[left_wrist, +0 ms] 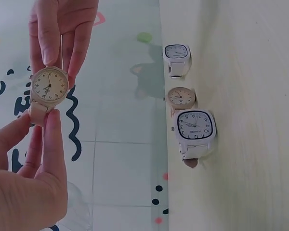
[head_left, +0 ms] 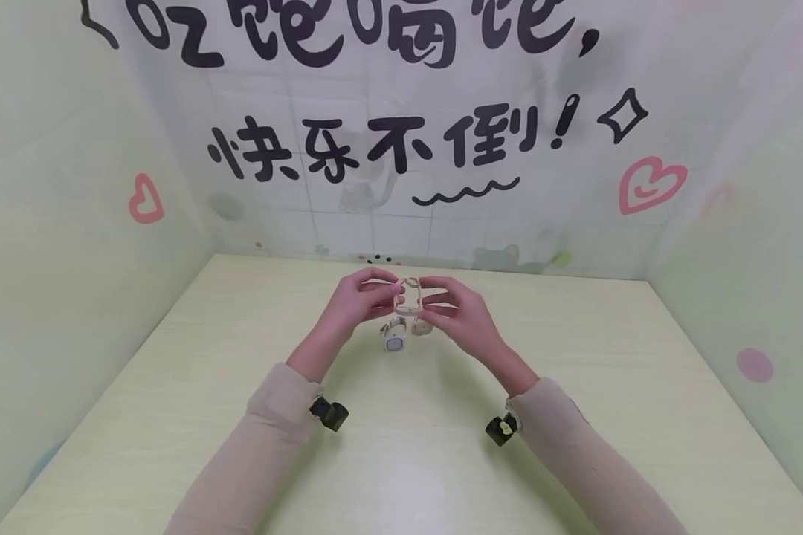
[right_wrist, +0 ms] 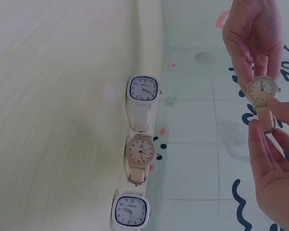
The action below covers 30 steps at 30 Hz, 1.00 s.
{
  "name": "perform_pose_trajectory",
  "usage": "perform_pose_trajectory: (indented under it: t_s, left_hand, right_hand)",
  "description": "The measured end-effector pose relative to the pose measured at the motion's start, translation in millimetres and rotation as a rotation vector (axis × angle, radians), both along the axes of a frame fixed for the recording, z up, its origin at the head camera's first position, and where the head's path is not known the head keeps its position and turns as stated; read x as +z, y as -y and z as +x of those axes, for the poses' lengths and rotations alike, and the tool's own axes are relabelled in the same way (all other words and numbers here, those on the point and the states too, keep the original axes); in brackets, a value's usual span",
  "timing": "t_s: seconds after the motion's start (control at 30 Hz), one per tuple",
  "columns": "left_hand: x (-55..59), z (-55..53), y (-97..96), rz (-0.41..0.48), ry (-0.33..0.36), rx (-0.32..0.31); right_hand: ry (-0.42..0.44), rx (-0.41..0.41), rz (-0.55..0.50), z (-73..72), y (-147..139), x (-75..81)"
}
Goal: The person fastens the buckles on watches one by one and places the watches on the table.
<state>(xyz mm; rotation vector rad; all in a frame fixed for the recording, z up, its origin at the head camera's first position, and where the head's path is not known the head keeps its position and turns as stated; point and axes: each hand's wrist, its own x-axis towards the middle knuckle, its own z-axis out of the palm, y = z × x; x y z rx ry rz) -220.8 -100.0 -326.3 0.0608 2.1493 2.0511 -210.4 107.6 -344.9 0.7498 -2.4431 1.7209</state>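
A round-faced beige wristwatch (head_left: 409,310) is held above the table between both hands, its strap curved into a loop. My left hand (head_left: 360,303) pinches the strap on one side of the dial; the left wrist view shows the watch face (left_wrist: 49,85) plainly. From the opposite side my right hand (head_left: 460,316) grips the other part of the strap, as the right wrist view shows near the held dial (right_wrist: 261,90). Below the hands stand a white squarish watch (head_left: 395,342), a beige round watch (right_wrist: 140,151) and another white squarish watch (right_wrist: 143,89).
The three standing watches form a row on the pale table (head_left: 401,446). A printed curtain (head_left: 401,223) with dark lettering hangs behind the table's far edge, and pale curtains flank both sides. Dark wrist cameras (head_left: 329,413) sit at the sleeve cuffs.
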Motion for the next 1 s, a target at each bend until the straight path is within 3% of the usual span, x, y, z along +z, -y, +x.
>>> perform_pose_trajectory:
  t_s: [0.27, 0.6, 0.8, 1.0]
  left_hand:
    - [-6.1, -13.6, 12.2, -0.014, 0.041, 0.018]
    - [-19.3, -33.2, 28.3, -0.108, 0.120, 0.086]
    - [-27.9, -42.3, 35.4, -0.181, 0.150, 0.107]
    - [-45.5, -49.5, 44.4, -0.291, 0.191, 0.115]
  right_hand:
    - [0.005, -0.045, 0.017, -16.3, 19, -5.0]
    - [0.206, -0.129, -0.008, -30.3, 48, -18.1]
    - [0.307, -0.080, 0.040, -33.6, 59, -23.5]
    - [0.427, -0.027, 0.104, -32.5, 69, -29.1]
